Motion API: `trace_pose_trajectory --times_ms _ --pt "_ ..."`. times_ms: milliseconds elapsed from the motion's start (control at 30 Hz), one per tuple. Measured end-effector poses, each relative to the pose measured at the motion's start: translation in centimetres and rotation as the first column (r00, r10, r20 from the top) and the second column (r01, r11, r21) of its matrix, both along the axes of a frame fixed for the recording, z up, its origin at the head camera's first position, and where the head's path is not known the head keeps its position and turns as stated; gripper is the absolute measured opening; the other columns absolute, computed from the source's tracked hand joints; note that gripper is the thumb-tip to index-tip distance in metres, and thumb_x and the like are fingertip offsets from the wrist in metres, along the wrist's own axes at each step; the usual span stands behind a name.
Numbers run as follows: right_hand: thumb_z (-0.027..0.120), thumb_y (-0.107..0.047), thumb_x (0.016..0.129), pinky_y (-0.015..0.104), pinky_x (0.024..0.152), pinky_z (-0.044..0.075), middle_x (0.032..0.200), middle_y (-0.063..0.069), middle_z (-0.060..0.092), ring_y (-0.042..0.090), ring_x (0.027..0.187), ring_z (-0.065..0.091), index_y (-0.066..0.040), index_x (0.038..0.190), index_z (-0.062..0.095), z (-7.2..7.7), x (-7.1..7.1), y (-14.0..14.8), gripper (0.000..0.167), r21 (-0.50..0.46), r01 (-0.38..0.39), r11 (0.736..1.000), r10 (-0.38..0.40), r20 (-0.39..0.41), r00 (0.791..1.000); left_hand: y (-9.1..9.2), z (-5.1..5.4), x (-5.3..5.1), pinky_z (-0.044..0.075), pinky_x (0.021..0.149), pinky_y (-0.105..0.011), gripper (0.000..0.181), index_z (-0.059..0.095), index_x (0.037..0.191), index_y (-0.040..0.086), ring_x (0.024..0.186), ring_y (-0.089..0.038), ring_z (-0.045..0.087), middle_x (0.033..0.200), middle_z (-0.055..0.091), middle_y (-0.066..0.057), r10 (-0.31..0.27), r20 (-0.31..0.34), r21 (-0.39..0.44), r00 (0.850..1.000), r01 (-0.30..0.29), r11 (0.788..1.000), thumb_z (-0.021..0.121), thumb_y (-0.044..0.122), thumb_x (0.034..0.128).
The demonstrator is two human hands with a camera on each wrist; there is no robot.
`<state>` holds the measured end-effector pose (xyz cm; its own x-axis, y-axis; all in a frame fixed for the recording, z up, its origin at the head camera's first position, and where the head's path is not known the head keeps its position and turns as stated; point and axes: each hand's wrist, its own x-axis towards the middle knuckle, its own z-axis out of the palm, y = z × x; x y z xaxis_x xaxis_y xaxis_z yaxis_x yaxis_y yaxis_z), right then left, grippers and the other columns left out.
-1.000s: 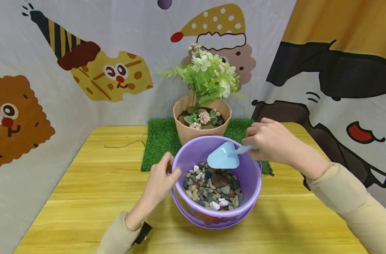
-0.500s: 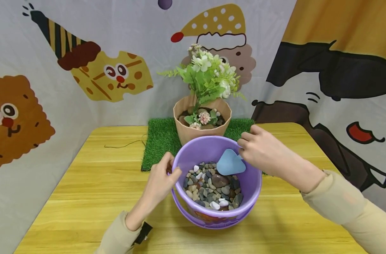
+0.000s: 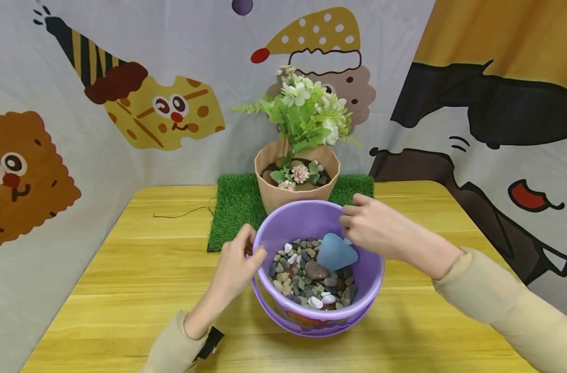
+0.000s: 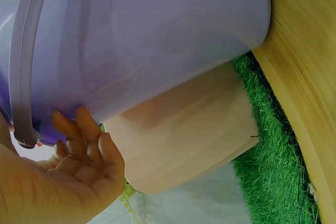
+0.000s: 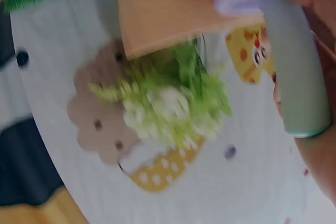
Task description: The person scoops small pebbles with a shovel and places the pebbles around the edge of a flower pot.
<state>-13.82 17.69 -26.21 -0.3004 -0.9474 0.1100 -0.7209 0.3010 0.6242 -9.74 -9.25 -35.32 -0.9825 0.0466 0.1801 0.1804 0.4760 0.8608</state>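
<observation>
A purple bucket (image 3: 307, 207) stands on the table with many small pebbles (image 3: 297, 282) in its bottom. My left hand (image 3: 234, 264) grips its left rim between thumb and curled fingers; the left wrist view shows these fingers (image 4: 86, 145) against the bucket's outer wall. Over the right part of the bucket, my right hand (image 3: 377, 228) holds a light blue toy shovel (image 3: 336, 252) by its handle (image 5: 299, 72). The shovel's blade points down inside the bucket, its tip at the pebbles beside a large brown stone (image 3: 316, 270). Whether the tip touches them is hard to tell.
Behind the bucket, a peach flowerpot (image 3: 295, 196) with white flowers and green leaves (image 3: 307, 103) stands on a green turf mat (image 3: 232, 207). A thin dark wire (image 3: 181, 213) lies on the wooden table (image 3: 139, 269) at left. A cartoon-printed cloth (image 3: 209, 41) hangs behind.
My right hand has moved down and left, lowering the shovel from near the bucket's rim to the pebbles. The large brown stone has shifted slightly left. My left hand has stayed at the rim.
</observation>
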Motion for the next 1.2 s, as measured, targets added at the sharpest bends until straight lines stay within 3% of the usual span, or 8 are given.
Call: trace_pose_trajectory --times_ms 133,300,567,833,1200 --pt "0.069 -0.011 0.063 0.026 0.061 0.032 0.065 -0.006 0.056 0.012 0.063 0.045 -0.018 0.066 0.066 -1.4 -1.0 0.2 0.008 -0.056 -0.031 0.998 0.04 0.149 0.988 0.0 -0.1 0.0 0.05 0.047 -0.021 0.011 0.048 0.081 0.009 0.059 -0.013 0.055 0.068 0.06 -0.006 -0.001 -0.002 -0.001 1.0 0.001 1.0 0.058 0.007 0.0766" --pt "0.067 -0.009 0.058 0.025 0.061 0.034 0.065 -0.007 0.055 0.01 0.062 0.043 -0.017 0.066 0.066 -2.7 -1.8 0.5 0.011 -0.148 -0.005 0.989 0.048 0.288 0.956 0.0 -0.1 0.0 0.05 0.046 -0.021 0.011 0.048 0.081 0.009 0.058 -0.012 0.055 0.067 0.059 -0.006 -0.005 -0.011 -0.004 1.0 0.005 1.0 0.058 0.007 0.0767" --pt "0.067 -0.009 0.057 0.024 0.059 0.037 0.065 -0.007 0.054 0.009 0.062 0.044 -0.017 0.067 0.066 -3.4 -2.2 0.5 0.013 -0.224 0.005 0.975 0.072 0.334 0.94 0.0 0.0 -0.1 0.05 0.046 -0.021 0.012 0.047 0.08 0.009 0.058 -0.012 0.055 0.067 0.059 -0.006 0.0 -0.019 -0.001 1.0 0.0 1.0 0.058 0.006 0.0769" --pt "0.074 -0.013 0.06 0.022 0.059 0.044 0.07 -0.008 0.059 0.008 0.066 0.048 -0.019 0.075 0.069 -3.9 -1.8 0.0 0.016 -0.281 0.008 0.96 0.123 0.446 0.886 0.0 -0.1 -0.1 0.05 0.047 -0.021 0.012 0.047 0.08 0.01 0.058 -0.012 0.055 0.066 0.059 -0.005 0.003 -0.026 -0.009 1.0 -0.003 1.0 0.058 0.006 0.0767" --pt "0.073 -0.014 0.061 0.02 0.059 0.043 0.072 -0.01 0.061 0.006 0.066 0.048 -0.02 0.078 0.073 -4.4 -1.6 0.0 0.018 -0.339 0.027 0.94 0.155 0.497 0.854 0.0 0.0 0.0 0.049 0.047 -0.021 0.013 0.047 0.079 0.01 0.057 -0.012 0.054 0.065 0.059 -0.006 0.011 -0.028 -0.011 1.0 -0.011 1.0 0.058 0.006 0.0763"
